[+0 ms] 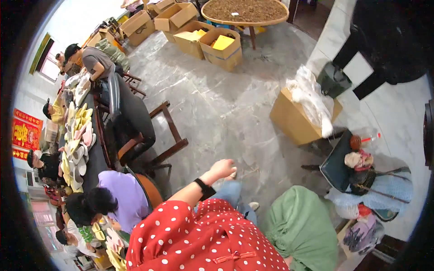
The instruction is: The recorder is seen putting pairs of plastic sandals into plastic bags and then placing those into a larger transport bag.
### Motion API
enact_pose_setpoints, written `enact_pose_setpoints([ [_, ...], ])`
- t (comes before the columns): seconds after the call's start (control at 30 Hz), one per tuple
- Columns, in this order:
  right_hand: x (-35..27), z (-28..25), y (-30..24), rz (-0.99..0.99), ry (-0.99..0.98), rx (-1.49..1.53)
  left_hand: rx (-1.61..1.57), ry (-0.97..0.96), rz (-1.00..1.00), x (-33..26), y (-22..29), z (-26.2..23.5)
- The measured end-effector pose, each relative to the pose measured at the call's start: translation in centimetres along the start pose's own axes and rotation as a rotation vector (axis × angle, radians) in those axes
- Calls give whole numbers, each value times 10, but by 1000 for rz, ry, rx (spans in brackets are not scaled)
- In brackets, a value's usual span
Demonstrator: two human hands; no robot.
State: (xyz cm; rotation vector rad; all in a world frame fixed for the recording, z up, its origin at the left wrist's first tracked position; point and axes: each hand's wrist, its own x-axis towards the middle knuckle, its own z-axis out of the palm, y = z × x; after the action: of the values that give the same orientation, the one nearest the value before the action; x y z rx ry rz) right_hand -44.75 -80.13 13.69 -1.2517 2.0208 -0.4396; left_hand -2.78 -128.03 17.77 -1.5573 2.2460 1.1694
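One arm in view, coming up from the lower edge in a red polka-dot sleeve (199, 235), a black wristband (204, 188) on the wrist. Which hand (223, 168) it is, I cannot say for sure from this angle; it looks like the person's left. The fingers are curled loosely inward and appear to grip nothing, though the far side of the hand is hidden. It hangs in the air above the grey stone floor (217, 104), over a knee in blue jeans (230, 194). The other hand is out of view.

Nearest to the hand: a green cloth bundle (300, 226) just to its right, and a wooden chair (158, 135) to its left. Further right, a cardboard box (294, 119) with clear plastic spilling from it. On the far left, a long worktop (90, 158) carries rows of pale and yellow shoe soles (77, 135), with other people seated along it, one in a purple shirt (124, 194).
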Motion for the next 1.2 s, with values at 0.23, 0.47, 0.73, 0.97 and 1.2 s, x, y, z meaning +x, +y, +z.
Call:
enact_pose_setpoints([
  [0.23, 180, 18, -92, 4, 31, -201, 130, -203, -26, 30, -149, -95],
  [0.47, 367, 33, -212, 32, -15, -396, 216, -153, 24, 127, -217, -202],
  [0.73, 509, 48, -286, 294, 21, -509, 277, -210, 74, 286, -264, -325],
  [0.97, 488, 139, -348, 805, 61, -405, 423, -362, 168, 425, -265, -451],
  [1.2, 444, 277, -450, 1376, 232, -6, 683, -424, 444, 600, -221, -544],
])
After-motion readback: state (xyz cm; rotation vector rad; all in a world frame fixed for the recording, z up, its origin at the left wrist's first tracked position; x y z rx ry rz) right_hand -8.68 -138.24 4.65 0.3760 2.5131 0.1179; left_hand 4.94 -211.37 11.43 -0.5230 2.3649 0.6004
